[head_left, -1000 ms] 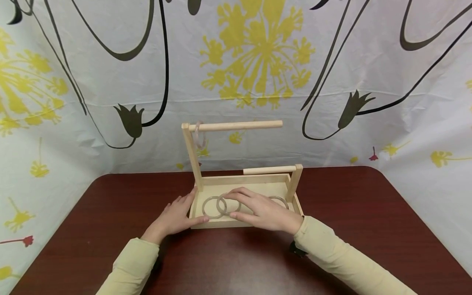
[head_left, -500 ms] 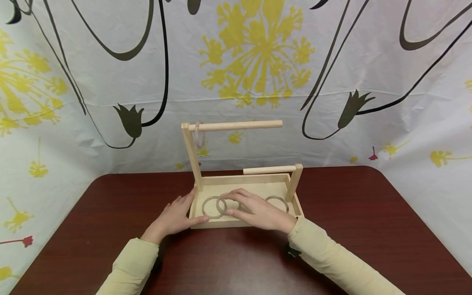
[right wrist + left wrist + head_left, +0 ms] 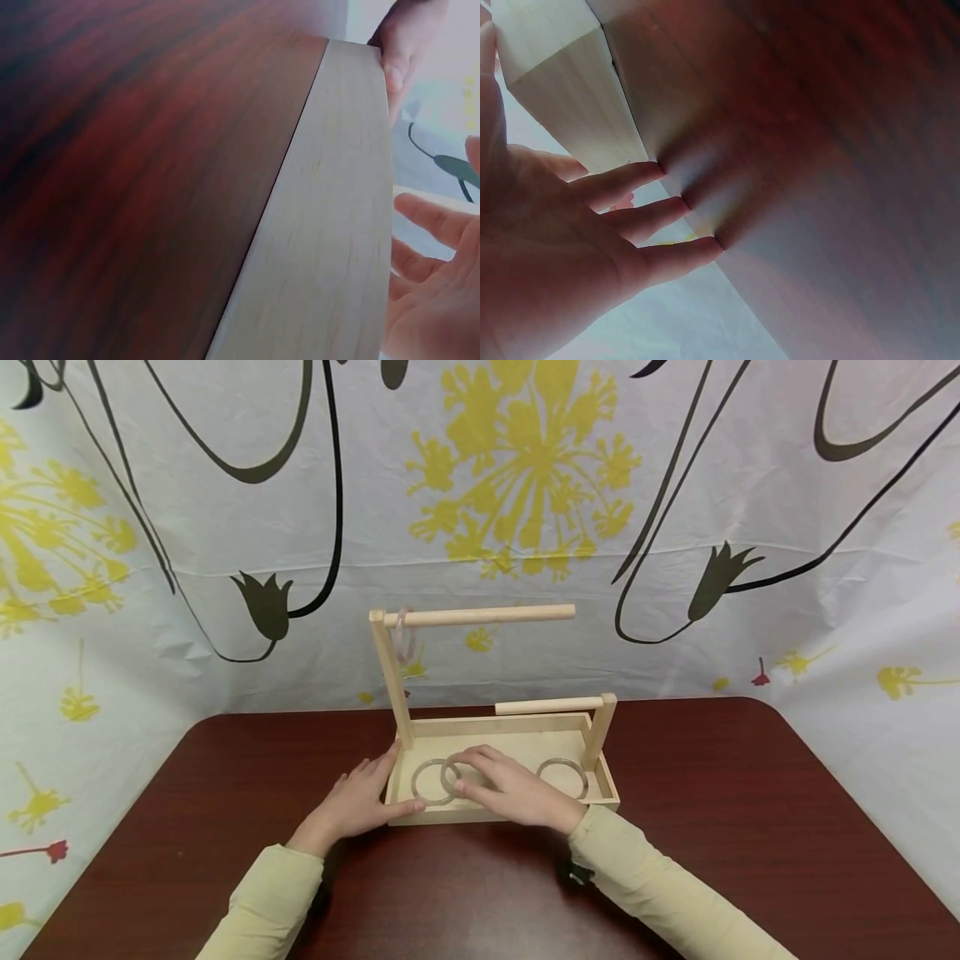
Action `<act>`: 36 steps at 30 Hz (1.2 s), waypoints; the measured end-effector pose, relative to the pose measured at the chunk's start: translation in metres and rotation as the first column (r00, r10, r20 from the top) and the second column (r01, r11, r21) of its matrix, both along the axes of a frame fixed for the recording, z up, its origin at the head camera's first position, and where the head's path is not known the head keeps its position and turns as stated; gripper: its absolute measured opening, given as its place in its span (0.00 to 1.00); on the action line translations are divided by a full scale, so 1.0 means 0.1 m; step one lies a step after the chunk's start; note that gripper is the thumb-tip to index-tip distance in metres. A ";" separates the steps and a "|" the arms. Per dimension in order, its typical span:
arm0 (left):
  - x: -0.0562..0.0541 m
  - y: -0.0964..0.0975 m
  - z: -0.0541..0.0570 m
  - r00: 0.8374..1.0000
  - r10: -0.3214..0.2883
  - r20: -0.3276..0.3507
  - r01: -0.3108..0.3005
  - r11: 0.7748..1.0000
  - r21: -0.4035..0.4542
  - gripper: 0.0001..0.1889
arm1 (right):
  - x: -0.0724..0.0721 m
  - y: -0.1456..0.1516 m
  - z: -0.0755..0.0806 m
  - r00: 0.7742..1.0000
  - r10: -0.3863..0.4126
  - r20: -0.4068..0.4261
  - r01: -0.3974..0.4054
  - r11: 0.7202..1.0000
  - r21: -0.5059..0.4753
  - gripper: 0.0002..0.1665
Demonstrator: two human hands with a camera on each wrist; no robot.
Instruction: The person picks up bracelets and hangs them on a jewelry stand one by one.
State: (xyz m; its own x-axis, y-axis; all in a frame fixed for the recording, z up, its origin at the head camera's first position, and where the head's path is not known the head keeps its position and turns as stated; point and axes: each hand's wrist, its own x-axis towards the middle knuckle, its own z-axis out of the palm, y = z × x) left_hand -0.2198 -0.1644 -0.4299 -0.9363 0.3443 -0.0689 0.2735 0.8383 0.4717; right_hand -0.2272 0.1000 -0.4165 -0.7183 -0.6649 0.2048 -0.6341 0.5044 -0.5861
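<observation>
A shallow wooden tray point(image 3: 442, 817) with two upright posts sits on the table. My left hand point(image 3: 356, 802) rests at its left end, thumb on the front corner and fingers spread; in the left wrist view several fingertips of this hand point(image 3: 570, 232) touch the table. My right hand point(image 3: 513, 789) is over the tray, fingers loosely bent. Its thumb and fingertips are around a translucent ring point(image 3: 446, 777) that overlaps another ring point(image 3: 417, 785); whether they touch it cannot be told. A ring point(image 3: 562, 762) lies at the right, and another ring point(image 3: 406, 647) hangs on the upper rod.
The upper wooden rod point(image 3: 487, 615) extends rightward from the tall left post point(image 3: 392, 685). A lower rod point(image 3: 547, 705) points left from the short right post point(image 3: 597, 735). Dark red table point(image 3: 712, 827) surrounds the tray, with a patterned cloth point(image 3: 525, 652) behind.
My right hand has moved slightly left over the tray, uncovering more of the right-hand ring. My left hand, the tray and the rings stay in place.
</observation>
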 end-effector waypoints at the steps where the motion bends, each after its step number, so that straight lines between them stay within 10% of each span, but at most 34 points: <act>1: 0.00 0.00 0.00 1.000 0.001 -0.001 -0.001 1.000 0.000 0.56 | -0.01 -0.01 -0.01 1.000 -0.014 0.005 0.014 1.000 0.005 0.25; 36: 0.00 0.00 0.00 1.000 0.011 0.028 -0.011 1.000 -0.010 0.56 | -0.25 -0.12 -0.10 0.962 -0.131 0.238 0.127 0.991 0.030 0.44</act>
State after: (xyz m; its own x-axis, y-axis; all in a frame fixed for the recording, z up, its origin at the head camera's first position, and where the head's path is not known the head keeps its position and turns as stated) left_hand -0.2197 -0.1641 -0.4294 -0.9377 0.3331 -0.0988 0.2508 0.8457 0.4711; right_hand -0.2523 0.0885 -0.4269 -0.8251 -0.5649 0.0077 -0.4052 0.5824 -0.7047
